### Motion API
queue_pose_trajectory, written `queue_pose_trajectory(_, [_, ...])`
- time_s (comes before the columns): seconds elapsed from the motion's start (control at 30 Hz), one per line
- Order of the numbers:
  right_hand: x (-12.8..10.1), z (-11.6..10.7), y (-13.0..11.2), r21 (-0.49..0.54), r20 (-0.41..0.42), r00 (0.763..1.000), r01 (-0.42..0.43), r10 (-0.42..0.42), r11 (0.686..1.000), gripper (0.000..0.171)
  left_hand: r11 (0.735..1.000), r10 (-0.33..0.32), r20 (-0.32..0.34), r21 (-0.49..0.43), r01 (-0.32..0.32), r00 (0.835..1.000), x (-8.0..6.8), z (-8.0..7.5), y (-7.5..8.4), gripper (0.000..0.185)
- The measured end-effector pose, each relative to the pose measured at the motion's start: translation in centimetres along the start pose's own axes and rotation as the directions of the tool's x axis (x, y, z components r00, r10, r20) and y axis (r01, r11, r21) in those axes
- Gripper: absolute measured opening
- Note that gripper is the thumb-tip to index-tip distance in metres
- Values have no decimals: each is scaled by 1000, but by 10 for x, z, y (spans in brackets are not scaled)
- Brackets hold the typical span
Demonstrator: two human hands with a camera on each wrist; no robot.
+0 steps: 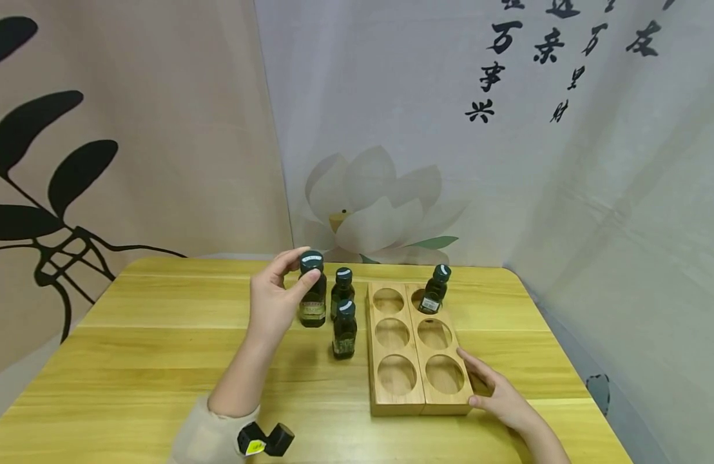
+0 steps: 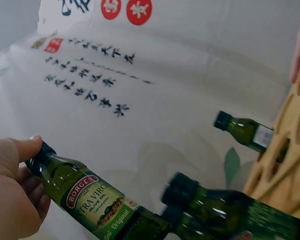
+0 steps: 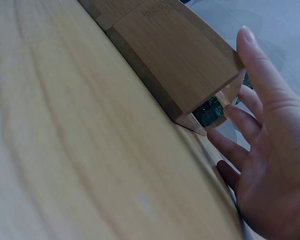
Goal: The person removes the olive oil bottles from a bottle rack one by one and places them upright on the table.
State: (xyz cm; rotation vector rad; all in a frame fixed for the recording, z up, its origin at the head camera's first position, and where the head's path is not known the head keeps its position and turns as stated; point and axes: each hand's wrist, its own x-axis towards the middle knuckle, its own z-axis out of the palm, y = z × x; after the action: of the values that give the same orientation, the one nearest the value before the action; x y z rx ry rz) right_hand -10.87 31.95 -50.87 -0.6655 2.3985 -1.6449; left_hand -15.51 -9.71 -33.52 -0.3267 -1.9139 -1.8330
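Wooden six-hole rack sits on the table, right of centre; one olive oil bottle stands in its far right hole (tilted). Left of the rack stand two bottles, one behind the other, with a third bottle further left in the left hand. Right hand rests against the rack's near right side.
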Motion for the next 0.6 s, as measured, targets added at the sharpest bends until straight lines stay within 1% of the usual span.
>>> queue_pose_trajectory(0.13, [0,1,-1,-5,-6,1000,-4,4,1000,71,998,-36,-13,44,37,999,-8,-3,-13,36])
queue_pose_trajectory(0.27, [0,1,-2,-15,-14,1000,-2,2,1000,71,996,-78,-12,44,78,997,-15,-6,-28,37])
queue_pose_trajectory(0.43, [0,1,-1,-10,-4,1000,7,-7,1000,70,989,-135,-16,58,135,991,-24,-8,-45,38])
queue_pose_trajectory(0.6, [0,1,-1,-13,-6,1000,7,-7,1000,71,983,-171,-19,68,172,985,-30,-9,-60,40])
